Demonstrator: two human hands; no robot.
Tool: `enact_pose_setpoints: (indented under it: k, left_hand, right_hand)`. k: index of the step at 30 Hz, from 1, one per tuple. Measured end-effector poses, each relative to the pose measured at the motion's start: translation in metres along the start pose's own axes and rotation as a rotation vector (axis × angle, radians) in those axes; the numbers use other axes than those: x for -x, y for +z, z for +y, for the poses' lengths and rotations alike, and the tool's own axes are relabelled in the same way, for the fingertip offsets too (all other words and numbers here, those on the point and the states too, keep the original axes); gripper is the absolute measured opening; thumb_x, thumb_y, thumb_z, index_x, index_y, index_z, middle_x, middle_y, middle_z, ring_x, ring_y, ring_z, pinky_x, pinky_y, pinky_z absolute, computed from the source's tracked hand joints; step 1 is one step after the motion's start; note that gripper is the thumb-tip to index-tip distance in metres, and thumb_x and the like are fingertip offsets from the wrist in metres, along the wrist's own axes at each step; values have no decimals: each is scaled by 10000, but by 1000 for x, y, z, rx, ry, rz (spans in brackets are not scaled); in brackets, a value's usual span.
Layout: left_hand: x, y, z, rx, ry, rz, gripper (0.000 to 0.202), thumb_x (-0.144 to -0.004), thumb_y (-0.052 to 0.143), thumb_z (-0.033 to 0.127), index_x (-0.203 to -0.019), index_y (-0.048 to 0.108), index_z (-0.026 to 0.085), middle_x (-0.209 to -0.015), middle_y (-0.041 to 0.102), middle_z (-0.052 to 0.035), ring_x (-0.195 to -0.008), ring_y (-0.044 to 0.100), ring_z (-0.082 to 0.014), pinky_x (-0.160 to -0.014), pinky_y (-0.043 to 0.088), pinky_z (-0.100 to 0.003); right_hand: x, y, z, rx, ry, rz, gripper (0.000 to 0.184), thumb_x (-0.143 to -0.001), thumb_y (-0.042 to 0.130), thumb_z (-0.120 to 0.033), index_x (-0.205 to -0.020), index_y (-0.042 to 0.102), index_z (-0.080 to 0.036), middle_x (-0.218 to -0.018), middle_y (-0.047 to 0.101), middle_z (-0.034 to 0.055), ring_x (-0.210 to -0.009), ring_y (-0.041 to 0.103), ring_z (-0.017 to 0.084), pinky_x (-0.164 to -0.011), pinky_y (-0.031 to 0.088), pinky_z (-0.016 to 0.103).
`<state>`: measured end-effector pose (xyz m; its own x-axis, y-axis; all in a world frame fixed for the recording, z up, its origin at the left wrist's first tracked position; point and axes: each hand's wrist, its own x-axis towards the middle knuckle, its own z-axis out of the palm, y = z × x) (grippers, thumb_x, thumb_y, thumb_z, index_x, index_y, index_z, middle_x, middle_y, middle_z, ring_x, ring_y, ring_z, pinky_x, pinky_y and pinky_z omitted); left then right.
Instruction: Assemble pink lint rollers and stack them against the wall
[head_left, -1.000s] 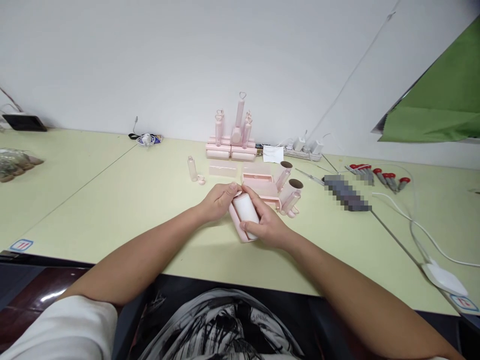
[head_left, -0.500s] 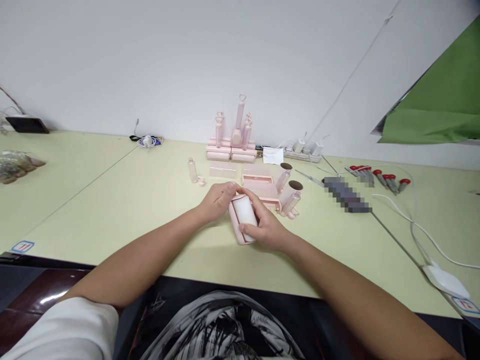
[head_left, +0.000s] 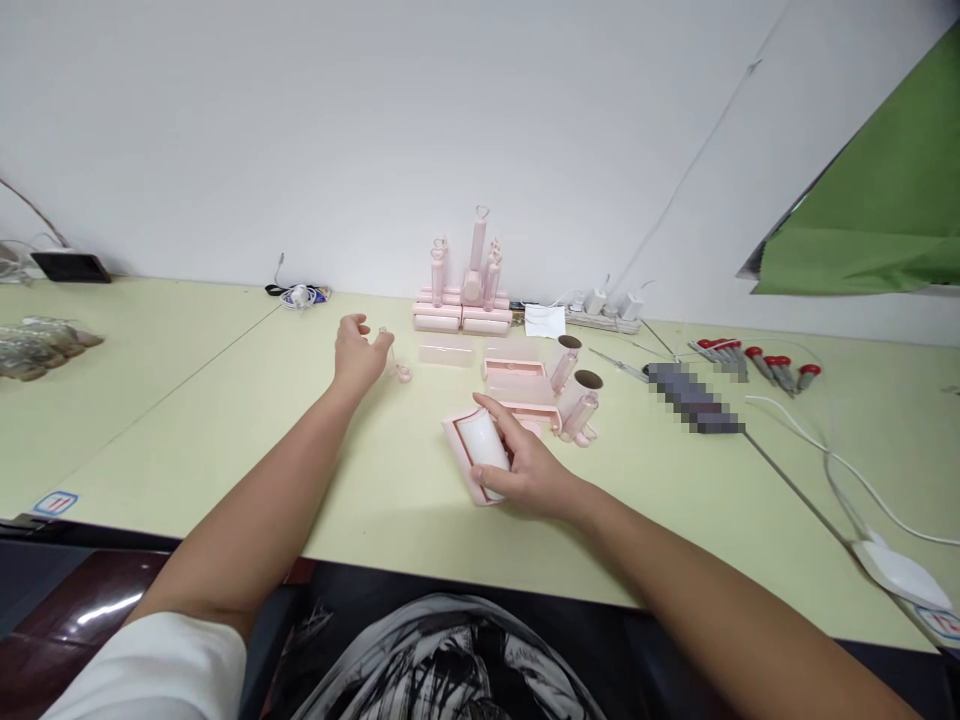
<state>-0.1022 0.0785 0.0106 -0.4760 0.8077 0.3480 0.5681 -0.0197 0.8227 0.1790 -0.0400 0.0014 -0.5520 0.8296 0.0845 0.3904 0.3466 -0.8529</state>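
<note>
My right hand grips a pink lint roller head, tilted, with its white roll facing up. The thumb presses on the roll near its lower end. Out to the left, my left hand is open, fingers spread and curved, just beside a clear pink handle tube that it partly covers. Whether the fingertips touch the tube I cannot tell. A small pink heart-shaped end piece lies close by. Right of centre are pink roller covers and two paper rolls with brown cores.
Assembled pink lint rollers stand by the wall, handles upright. A power strip and white tissue lie behind. Red-capped tools, a pixelated dark object and white cables occupy the right side. Plastic-wrapped items rest far left.
My left hand has let go of the lint roller head and moved left and forward to the handle tube. The roller head, still in my right hand, has tilted further and shifted slightly left.
</note>
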Motion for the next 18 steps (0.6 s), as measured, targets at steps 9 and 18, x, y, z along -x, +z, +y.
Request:
enact_pose_setpoints:
  k: [9,18]
  left_hand:
    - [3,10,-11,-91,-76,-225,203,-778,613,354,-869,521,197,-882,625,-50,-752,582,-186,-683,425,-306]
    - [11,1,4,34,213,-226,309,-862,524,477,-971,607,200,-668,512,19,-626,517,-155,-642,430,-279]
  right_hand:
    - [1,0,-3,-3,-1,6,899,-790,685,-398,-1552,223,-286,-1207,591,85,-999,560,276,-896,436,422]
    - [-3,3,-2,-539,31,140,884,-775,708,-361,-1510,223,-279,-1066,587,60,-873,579,212,-741,497,333]
